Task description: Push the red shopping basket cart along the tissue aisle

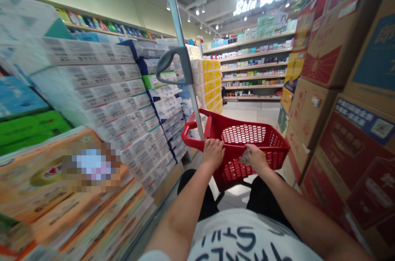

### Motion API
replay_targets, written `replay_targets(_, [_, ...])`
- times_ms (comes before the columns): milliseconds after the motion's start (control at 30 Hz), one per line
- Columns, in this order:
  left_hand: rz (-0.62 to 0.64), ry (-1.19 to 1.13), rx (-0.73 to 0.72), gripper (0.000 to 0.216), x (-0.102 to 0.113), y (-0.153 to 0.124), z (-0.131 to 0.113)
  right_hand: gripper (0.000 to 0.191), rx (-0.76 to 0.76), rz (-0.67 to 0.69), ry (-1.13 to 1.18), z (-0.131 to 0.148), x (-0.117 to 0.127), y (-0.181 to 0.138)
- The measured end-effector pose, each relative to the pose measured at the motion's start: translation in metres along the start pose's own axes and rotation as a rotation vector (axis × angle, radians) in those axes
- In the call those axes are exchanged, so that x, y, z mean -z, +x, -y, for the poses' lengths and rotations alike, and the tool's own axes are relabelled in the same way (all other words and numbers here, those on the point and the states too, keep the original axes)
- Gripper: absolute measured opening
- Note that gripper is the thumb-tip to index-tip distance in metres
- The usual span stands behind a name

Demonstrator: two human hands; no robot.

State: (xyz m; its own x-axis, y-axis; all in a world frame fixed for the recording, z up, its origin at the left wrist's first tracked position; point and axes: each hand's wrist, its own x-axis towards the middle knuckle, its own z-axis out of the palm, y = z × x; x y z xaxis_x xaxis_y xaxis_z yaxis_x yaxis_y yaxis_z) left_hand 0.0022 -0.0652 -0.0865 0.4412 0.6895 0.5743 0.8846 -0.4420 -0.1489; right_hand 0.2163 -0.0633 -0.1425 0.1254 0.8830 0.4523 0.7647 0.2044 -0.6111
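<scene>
A red plastic shopping basket [251,133] with holed walls stands before my legs. A silvery pole [173,4] with a grey loop handle [187,68] rises at its left end. My left hand [213,154] has its fingers curled over the near rim, close to the pole. My right hand [257,158] is closed on a crumpled greyish cloth-like piece [245,156] beside the basket's near wall. Exactly what that piece is, I cannot make out. Whether the right fingers also touch the basket is unclear.
Stacked packs of tissue paper [105,76] line the left side, with orange packs [52,162] nearest me. Cardboard cartons [321,59] rise close on the right. Shelves of small goods [256,61] span the far end, beyond a pale floor [247,109].
</scene>
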Motion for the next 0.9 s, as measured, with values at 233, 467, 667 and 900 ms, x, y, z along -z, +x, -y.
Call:
replay_targets(233, [-0.012,0.012,0.000,0.018,-0.001,0.000,-0.001,0.043,-0.004,0.014,0.051,0.015,0.002,-0.003])
replay_targets(467, [-0.020,0.012,-0.004,0.018,-0.001,-0.001,-0.001,0.044,0.121,0.003,0.095,0.013,-0.007,-0.005])
replay_targets(667, [-0.015,0.005,-0.004,0.018,-0.001,-0.002,-0.003,0.041,0.160,-0.001,0.076,-0.003,-0.006,-0.004])
replay_targets(900, [-0.017,-0.006,-0.007,0.017,-0.001,-0.002,-0.005,0.043,0.092,-0.030,0.059,-0.017,0.001,-0.008])
